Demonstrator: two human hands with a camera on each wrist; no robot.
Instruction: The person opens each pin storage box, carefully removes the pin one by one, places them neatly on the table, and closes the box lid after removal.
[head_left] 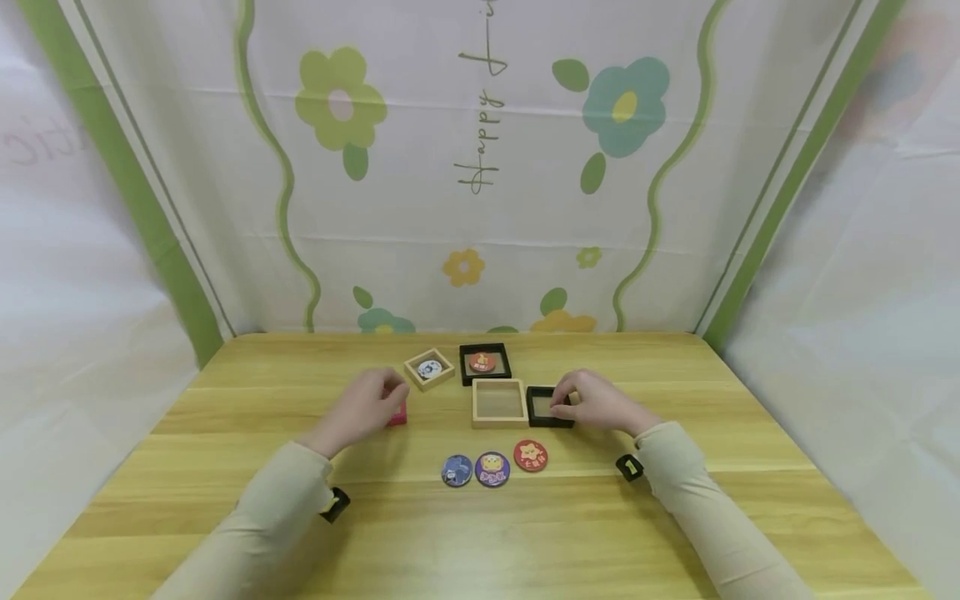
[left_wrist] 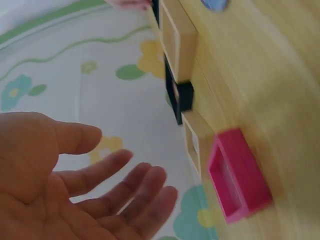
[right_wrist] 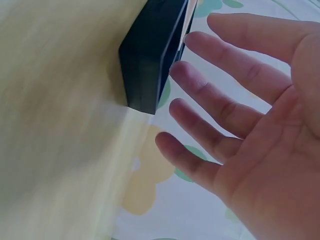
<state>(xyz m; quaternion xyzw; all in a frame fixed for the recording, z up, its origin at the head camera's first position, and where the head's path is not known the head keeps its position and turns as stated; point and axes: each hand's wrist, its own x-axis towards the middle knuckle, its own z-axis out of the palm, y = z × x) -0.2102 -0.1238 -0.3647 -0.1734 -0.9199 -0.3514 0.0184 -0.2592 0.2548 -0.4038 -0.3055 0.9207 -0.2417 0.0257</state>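
Held over a small pink box (left_wrist: 250,175), my left hand (head_left: 360,410) has loosely bent fingers with nothing in them; in the head view it hides most of that box (head_left: 400,415). The left wrist view shows thumb and fingers apart from each other. On the other side, my right hand (head_left: 600,402) hovers at a small black box (head_left: 542,422), fingers spread and relaxed around nothing. Its fingertips come close to the rim of the black box (right_wrist: 142,65) in the right wrist view; whether they touch, I cannot tell. A larger light wooden box (head_left: 500,422) stands against the black one.
Behind, a small wooden box (head_left: 425,383) and a larger black box (head_left: 463,373) each hold a round badge. Nearer me lie a blue badge (head_left: 457,471), a purple badge (head_left: 492,469) and a red badge (head_left: 531,456). A flowered cloth (head_left: 525,217) hangs behind the wooden table (head_left: 480,542).
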